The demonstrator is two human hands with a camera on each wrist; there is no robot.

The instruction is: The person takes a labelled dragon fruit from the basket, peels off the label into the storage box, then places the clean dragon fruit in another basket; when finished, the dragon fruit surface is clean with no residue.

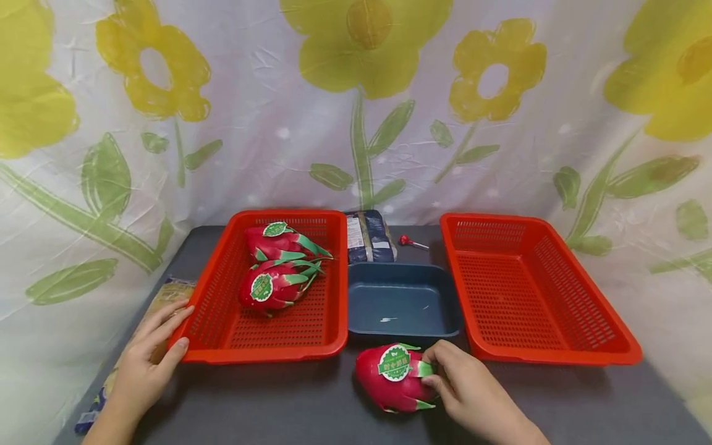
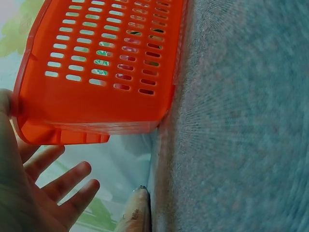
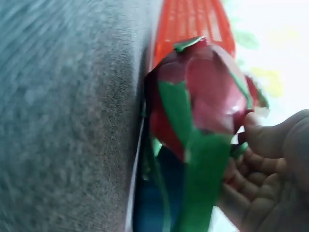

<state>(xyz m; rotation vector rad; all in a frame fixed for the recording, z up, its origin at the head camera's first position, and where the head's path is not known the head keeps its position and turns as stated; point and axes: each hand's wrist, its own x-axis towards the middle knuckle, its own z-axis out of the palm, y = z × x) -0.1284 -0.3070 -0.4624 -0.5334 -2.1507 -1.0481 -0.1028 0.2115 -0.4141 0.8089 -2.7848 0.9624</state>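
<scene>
My right hand [image 1: 473, 392] pinches the leafy end of a dragon fruit [image 1: 375, 378] at the front middle; it bears a green and white label. The right wrist view has its green leaf tips [image 3: 203, 179] close up, blurred. On the left, my left hand [image 1: 141, 364] holds the near left corner of a red plastic basket [image 1: 261, 353], thumb and forefinger at its rim; the other fingers [image 2: 72, 181] spread free of it. Two more dragon fruits, a front one [image 1: 278, 287] and a back one [image 1: 264, 242], lie in this basket, leaves pointing right.
Between the baskets sits a dark blue tray [image 1: 403, 296] with small white scraps in it. A second red basket [image 1: 500, 296] stands on the right. Behind the tray lie a dark package [image 1: 369, 238] and a red lollipop [image 1: 411, 241]. A yellowish packet [image 1: 169, 293] lies beside the left basket.
</scene>
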